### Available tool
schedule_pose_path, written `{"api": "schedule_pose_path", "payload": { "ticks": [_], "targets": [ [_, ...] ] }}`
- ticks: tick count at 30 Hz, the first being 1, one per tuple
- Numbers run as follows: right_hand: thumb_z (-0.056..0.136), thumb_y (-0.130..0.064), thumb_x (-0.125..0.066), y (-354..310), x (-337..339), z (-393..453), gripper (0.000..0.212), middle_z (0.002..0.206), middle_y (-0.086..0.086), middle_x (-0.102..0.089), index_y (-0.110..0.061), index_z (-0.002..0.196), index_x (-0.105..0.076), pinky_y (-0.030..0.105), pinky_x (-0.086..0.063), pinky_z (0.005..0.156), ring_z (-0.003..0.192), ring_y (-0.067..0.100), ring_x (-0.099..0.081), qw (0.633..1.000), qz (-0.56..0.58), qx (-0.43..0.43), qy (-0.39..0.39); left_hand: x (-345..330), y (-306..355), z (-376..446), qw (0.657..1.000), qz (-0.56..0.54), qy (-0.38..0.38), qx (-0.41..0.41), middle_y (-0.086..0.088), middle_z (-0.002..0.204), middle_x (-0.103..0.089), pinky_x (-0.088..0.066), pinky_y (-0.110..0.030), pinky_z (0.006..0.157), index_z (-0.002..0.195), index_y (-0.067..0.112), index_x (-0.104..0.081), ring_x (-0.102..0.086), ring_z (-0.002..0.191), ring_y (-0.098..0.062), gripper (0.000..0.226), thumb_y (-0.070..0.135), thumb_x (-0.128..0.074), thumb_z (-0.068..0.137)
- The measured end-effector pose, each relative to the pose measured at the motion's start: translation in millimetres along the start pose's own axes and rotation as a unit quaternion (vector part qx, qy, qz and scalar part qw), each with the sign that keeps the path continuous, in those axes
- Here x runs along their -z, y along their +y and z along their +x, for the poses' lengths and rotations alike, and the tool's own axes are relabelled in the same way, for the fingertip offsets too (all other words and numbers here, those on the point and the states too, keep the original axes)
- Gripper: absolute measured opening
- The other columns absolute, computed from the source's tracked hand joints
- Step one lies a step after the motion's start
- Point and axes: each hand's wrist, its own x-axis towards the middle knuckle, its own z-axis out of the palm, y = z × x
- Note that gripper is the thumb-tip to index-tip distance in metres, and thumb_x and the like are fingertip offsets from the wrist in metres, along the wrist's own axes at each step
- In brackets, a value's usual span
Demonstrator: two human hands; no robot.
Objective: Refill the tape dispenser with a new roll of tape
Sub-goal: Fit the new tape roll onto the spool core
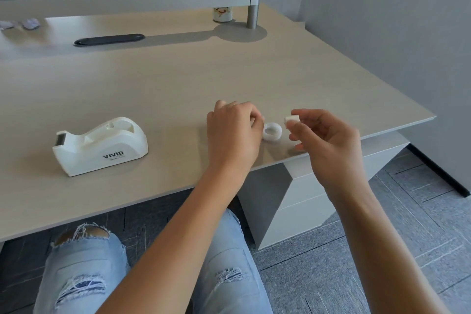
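**Spool and roll apart, dispenser empty: main risks are a dropped part and a bad seat**

Tape dispenser (pixel 100 146) sits on the desk (pixel 178 79) well left of both hands, cradle open and empty from what shows. Roll of tape (pixel 272 131) lies flat on the desk between the hands, near the front edge.

Right hand (pixel 328 145) pinches a small white piece (pixel 292 119) between thumb and fingertips, held above the desk just right of the roll. Probably the dispenser's spool core, but it's small and slightly blurred, so not certain.

Left hand (pixel 233 132) is curled, knuckles up, right beside the roll. Fingertips are hidden behind the hand, so I can't tell whether it holds anything or touches the roll.

Risks:
- Work is happening close to the desk edge. A nudge from either hand could slide the roll off onto the floor.
- The white piece is held by a light fingertip pinch; a slip while pressing it into the roll drops it, likely under the desk.
- Core pushed in crooked means the roll won't seat or spin in the cradle.
- Roll loaded the wrong way round puts the sticky side wrong at the cutter.

Not readable: the tape's free end, the winding direction, the cradle slots.
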Motion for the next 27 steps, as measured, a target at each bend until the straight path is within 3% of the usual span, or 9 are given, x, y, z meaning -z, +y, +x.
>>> {"api": "schedule_pose_path", "payload": {
  "ticks": [3, 5, 9, 11, 13, 16, 18, 23, 27],
  "targets": [
    [0.093, -0.013, -0.078, 1.5, -5.2, 0.9, 0.018, 0.083, -0.002, -0.071, -0.015, 0.111, -0.078, 0.03, -0.064, 0.061, 0.065, 0.007, -0.072, 1.0, -0.022, 0.005, -0.007, 12.1, -16.8, -3.0, 0.999, -0.005, 0.036, -0.003, 0.001, 0.09, -0.077, -0.049, -0.04, 0.078, 0.09, 0.017, -0.078, -0.061, 0.095, -0.03, 0.014, 0.015, -0.064, 0.092],
    [0.092, -0.018, -0.079, 3.0, -10.9, 0.9, 0.018, 0.084, -0.01, -0.073, -0.024, 0.109, -0.079, 0.044, -0.067, 0.069, 0.072, 0.013, -0.077, 0.999, -0.048, 0.015, -0.008, 26.6, -29.7, -10.4, 0.998, -0.008, 0.053, 0.018, 0.0, 0.097, -0.077, -0.042, -0.027, 0.079, 0.099, 0.015, -0.078, -0.061, 0.099, -0.028, 0.017, 0.011, -0.063, 0.091],
    [0.093, -0.024, -0.078, 5.0, -25.8, 1.4, 0.019, 0.089, -0.012, -0.074, -0.027, 0.111, -0.078, 0.025, -0.058, 0.068, 0.073, 0.006, -0.071, 0.995, -0.086, 0.039, -0.008, 50.8, -49.9, -31.3, 0.999, 0.003, 0.03, 0.018, -0.002, 0.103, -0.072, -0.03, -0.014, 0.077, 0.106, 0.014, -0.077, -0.059, 0.108, -0.026, 0.021, 0.008, -0.069, 0.087],
    [0.092, -0.026, -0.078, 5.1, -33.3, 1.1, 0.018, 0.089, -0.013, -0.073, -0.027, 0.111, -0.078, 0.03, -0.06, 0.069, 0.073, 0.007, -0.07, 0.995, -0.088, 0.038, -0.01, 56.0, -57.9, -36.9, 1.0, 0.025, -0.01, -0.011, -0.003, 0.113, -0.069, -0.038, -0.017, 0.089, 0.114, 0.013, -0.076, -0.056, 0.115, -0.026, 0.029, 0.01, -0.067, 0.086],
    [0.092, -0.026, -0.078, 4.0, -38.1, 0.2, 0.018, 0.088, -0.014, -0.073, -0.027, 0.111, -0.078, 0.031, -0.06, 0.068, 0.072, 0.005, -0.069, 0.995, -0.096, 0.039, -0.011, 56.1, -61.6, -38.7, 0.996, 0.053, -0.058, -0.044, -0.007, 0.13, -0.065, -0.045, -0.035, 0.106, 0.122, 0.013, -0.074, -0.052, 0.128, -0.028, 0.038, 0.018, -0.063, 0.086],
    [0.093, -0.025, -0.078, 1.7, -44.2, -2.2, 0.019, 0.087, -0.014, -0.073, -0.024, 0.112, -0.078, 0.04, -0.066, 0.07, 0.073, 0.008, -0.071, 0.995, -0.091, 0.04, -0.017, 56.2, -62.1, -41.8, 0.986, 0.108, -0.103, -0.078, -0.01, 0.147, -0.058, -0.041, -0.05, 0.114, 0.127, 0.015, -0.071, -0.046, 0.142, -0.033, 0.044, 0.029, -0.061, 0.087],
    [0.093, -0.025, -0.078, 0.5, -45.5, -3.0, 0.019, 0.087, -0.014, -0.072, -0.024, 0.112, -0.078, 0.037, -0.066, 0.071, 0.071, 0.005, -0.07, 0.995, -0.093, 0.044, -0.017, 57.6, -63.2, -44.3, 0.984, 0.116, -0.105, -0.085, -0.01, 0.149, -0.058, -0.04, -0.052, 0.116, 0.127, 0.013, -0.071, -0.046, 0.144, -0.033, 0.044, 0.032, -0.058, 0.089],
    [0.093, -0.024, -0.077, 0.9, -45.9, -6.0, 0.018, 0.089, -0.013, -0.074, -0.022, 0.111, -0.078, 0.016, -0.057, 0.063, 0.067, -0.004, -0.067, 0.994, -0.091, 0.057, -0.016, 69.6, -64.0, -59.4, 0.984, 0.094, -0.131, -0.082, -0.005, 0.155, -0.053, -0.036, -0.046, 0.12, 0.132, 0.013, -0.066, -0.04, 0.15, -0.027, 0.054, 0.042, -0.052, 0.089],
    [0.093, -0.024, -0.077, 0.8, -48.7, -11.1, 0.017, 0.09, -0.011, -0.074, -0.022, 0.11, -0.078, 0.016, -0.058, 0.063, 0.07, -0.001, -0.068, 0.995, -0.082, 0.053, -0.023, 78.8, -65.3, -78.0, 0.982, 0.092, -0.139, -0.093, -0.004, 0.149, -0.057, -0.042, -0.045, 0.116, 0.13, 0.016, -0.065, -0.049, 0.142, -0.027, 0.052, 0.031, -0.077, 0.082]
  ]
}}
